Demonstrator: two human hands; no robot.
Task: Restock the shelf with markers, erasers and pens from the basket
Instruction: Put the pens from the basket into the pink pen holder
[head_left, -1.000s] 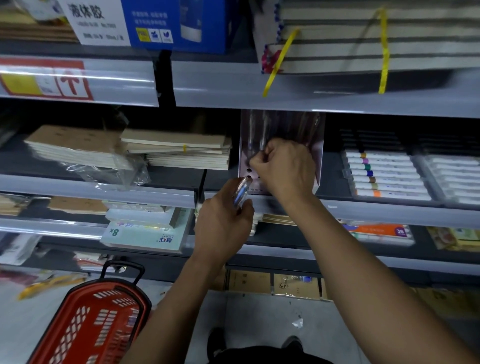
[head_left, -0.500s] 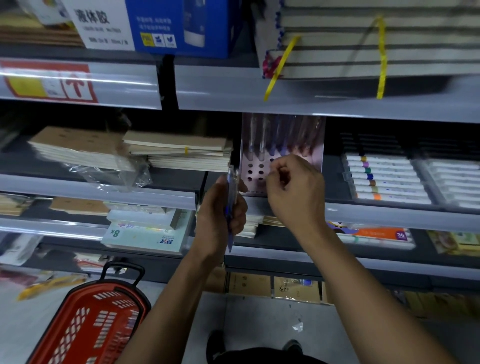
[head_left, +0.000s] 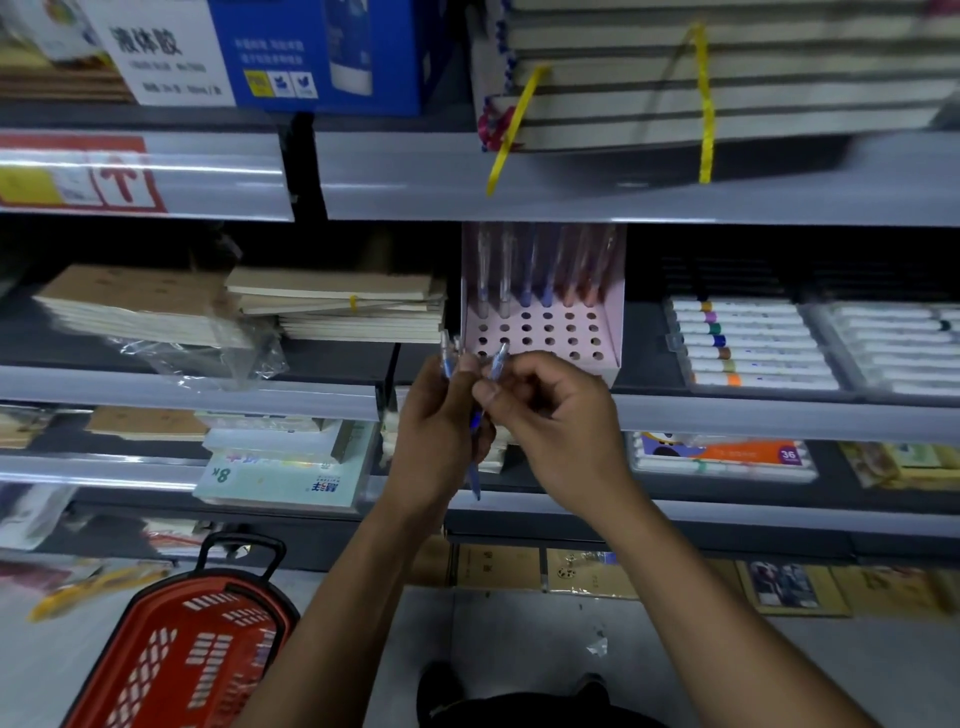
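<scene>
— Pink rack (head_left: 540, 332) on the shelf (head_left: 727, 410) still has empty holes; his right hand (head_left: 561, 426) has come back from it.
— Yes, its fingers (head_left: 485, 389) now pinch one pen (head_left: 497, 358) from the bunch (head_left: 448, 358) his left hand (head_left: 436, 436) grips. Next one's going in, I'd say.

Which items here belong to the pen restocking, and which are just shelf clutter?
In the job:
- blue pens, gripped by left hand; right hand pinches one
- pink pen rack, mostly empty holes
- red basket on the floor

Just there:
- notebook stacks
- marker trays
- blue glue box
</scene>
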